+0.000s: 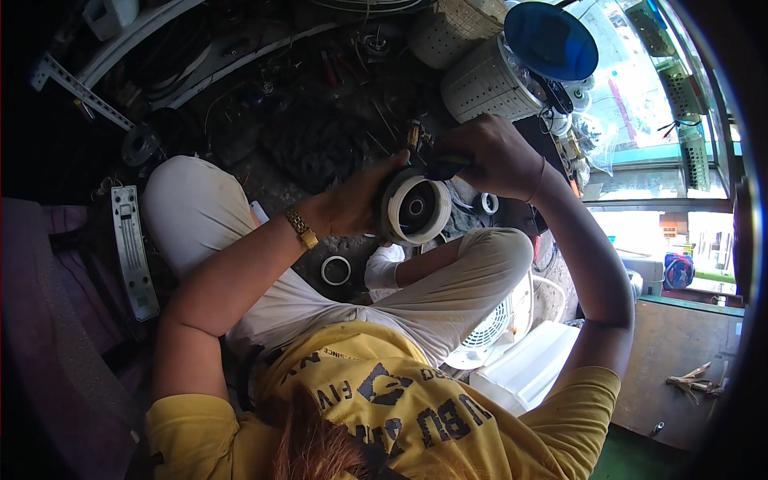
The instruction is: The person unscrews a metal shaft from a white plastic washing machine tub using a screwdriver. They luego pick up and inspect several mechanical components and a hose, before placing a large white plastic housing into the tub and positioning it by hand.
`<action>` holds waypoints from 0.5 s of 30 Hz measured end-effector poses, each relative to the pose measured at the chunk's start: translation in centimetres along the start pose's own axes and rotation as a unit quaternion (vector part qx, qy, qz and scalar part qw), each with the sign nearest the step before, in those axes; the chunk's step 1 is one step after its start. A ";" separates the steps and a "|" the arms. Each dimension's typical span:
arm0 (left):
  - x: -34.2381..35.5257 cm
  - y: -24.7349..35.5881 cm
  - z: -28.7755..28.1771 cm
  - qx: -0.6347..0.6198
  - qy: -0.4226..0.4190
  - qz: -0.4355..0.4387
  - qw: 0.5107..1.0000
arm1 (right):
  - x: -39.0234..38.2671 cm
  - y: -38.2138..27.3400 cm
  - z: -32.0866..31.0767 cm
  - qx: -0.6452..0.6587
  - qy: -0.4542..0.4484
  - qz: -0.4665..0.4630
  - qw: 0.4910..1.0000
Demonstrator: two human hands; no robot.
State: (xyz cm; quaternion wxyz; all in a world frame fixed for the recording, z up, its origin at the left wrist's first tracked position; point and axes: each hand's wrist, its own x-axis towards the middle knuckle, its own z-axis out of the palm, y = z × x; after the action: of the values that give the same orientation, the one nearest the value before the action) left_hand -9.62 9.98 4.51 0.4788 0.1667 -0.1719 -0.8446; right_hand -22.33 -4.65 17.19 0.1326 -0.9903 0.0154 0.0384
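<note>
- Daylight pours in at two o'clock, the window (638,124) flaring white-blue!
- Swing to eleven: the floor (352,108) sinks into murky shadow, detail swallowed.
- Down at six, the shirt (424,384) sits softly lit, its print readable.
- Fisheye bows the window outward, and black fills every corner.

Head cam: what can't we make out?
All in the head view:
Left hand fingers: mostly hidden behind the round part.
Dark tool, full shape: grip covered by the right hand.
Black heap: too dark to identify.
Beige basket: top cut off by the upper edge.
</note>
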 end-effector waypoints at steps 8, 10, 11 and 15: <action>0.2 -0.1 -0.1 -0.007 0.005 0.012 1.000 | 0.1 0.1 0.2 -0.020 0.002 0.008 1.000; 0.1 -0.2 -0.6 -0.024 -0.005 0.014 1.000 | 0.0 0.0 0.2 -0.022 0.004 0.006 1.000; 0.2 -0.2 -0.6 -0.040 -0.017 0.015 0.999 | -0.1 -0.1 0.0 -0.020 -0.001 0.017 1.000; 0.6 -0.5 -0.3 -0.071 0.043 0.028 0.996 | -0.8 0.0 -0.2 -0.003 -0.006 0.045 0.999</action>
State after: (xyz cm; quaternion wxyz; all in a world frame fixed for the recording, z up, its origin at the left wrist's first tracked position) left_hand -10.09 9.67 3.92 0.5200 0.1635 -0.0949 -0.8330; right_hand -23.09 -4.72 17.39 0.1283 -0.9887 0.0591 0.0504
